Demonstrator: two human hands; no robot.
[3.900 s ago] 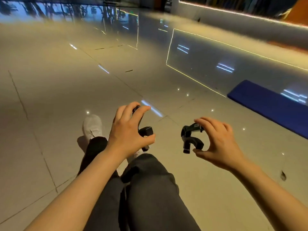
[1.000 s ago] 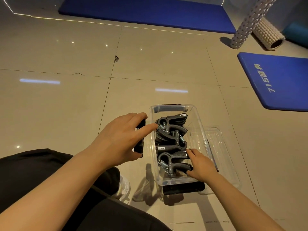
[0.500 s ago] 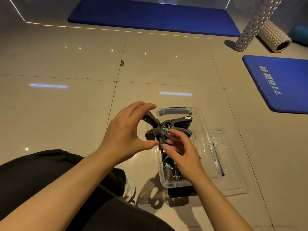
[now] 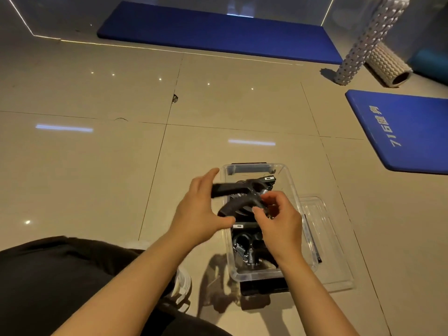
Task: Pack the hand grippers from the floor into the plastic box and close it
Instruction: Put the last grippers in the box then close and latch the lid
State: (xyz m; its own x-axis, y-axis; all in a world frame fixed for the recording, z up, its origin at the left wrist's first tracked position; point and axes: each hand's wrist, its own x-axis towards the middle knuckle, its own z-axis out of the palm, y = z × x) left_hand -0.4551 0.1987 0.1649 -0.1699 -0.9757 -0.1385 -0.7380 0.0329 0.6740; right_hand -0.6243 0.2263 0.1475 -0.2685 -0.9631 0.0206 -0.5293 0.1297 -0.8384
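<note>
- Two hands share one hand gripper [image 4: 238, 195] above the near-left rim of the plastic box [image 4: 294, 190].
- My left hand [image 4: 201, 214] is closed on the two handle ends, thumb under the lower handle and fingers over the upper one.
- My right hand [image 4: 278, 219] pinches the gripper's spring end between thumb and fingertips, directly over the box.
- Packed grippers [image 4: 244, 246] lie inside the box, springs showing; the box is open, and its clear lid [image 4: 322, 238] lies flat on the floor, touching the right side.
- Risk, as I judge it: the sprung handles may snap apart if my left hand loosens, or the gripper may sit proud on the pile and stop the lid seating.
- Small white labels on the grippers are too small to read.
- At far right, a blue mat [image 4: 407, 132] carries white print, "716" followed by two characters I cannot read with confidence.
</note>
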